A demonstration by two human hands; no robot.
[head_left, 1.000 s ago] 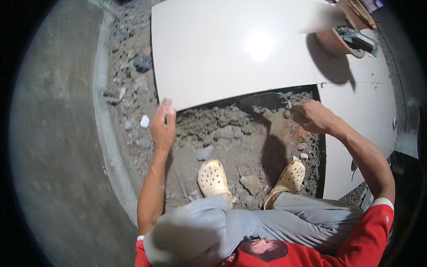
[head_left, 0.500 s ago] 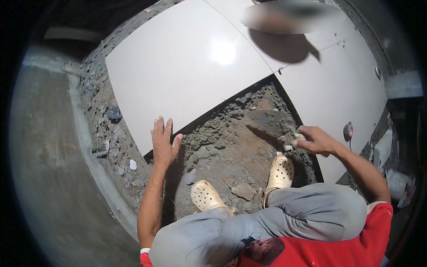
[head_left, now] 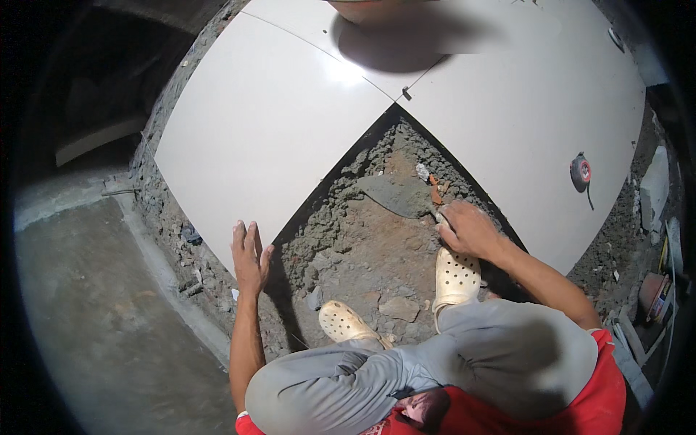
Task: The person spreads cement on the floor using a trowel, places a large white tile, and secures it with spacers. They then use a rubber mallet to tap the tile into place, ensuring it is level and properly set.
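My right hand (head_left: 470, 229) is closed round the handle of a pointing trowel. The trowel's grey blade (head_left: 395, 194) lies on the mortar and dirt in the gap between the large tiles, pointing away to the left. Orange brick bits (head_left: 435, 190) and a white lump (head_left: 423, 172) lie just beyond it. My left hand (head_left: 250, 262) is open, fingers stretched out, at the near corner of the large white left tile (head_left: 239, 138); whether it presses on the tile is unclear. Crumbly grey mortar (head_left: 312, 243) lines that tile's edge.
A tape measure (head_left: 581, 172) lies on the right tile (head_left: 507, 130). A small dark clip (head_left: 406, 93) sits at the tile joint. My clogs (head_left: 457, 279) stand in the dirt beside a flat stone (head_left: 399, 309). A concrete ledge (head_left: 170, 290) runs along the left. Debris lies at the far right.
My view has turned and shifted. My right hand has moved left with the trowel, away from the right tile's edge, uncovering brick bits. My left hand stays by the left tile's corner.
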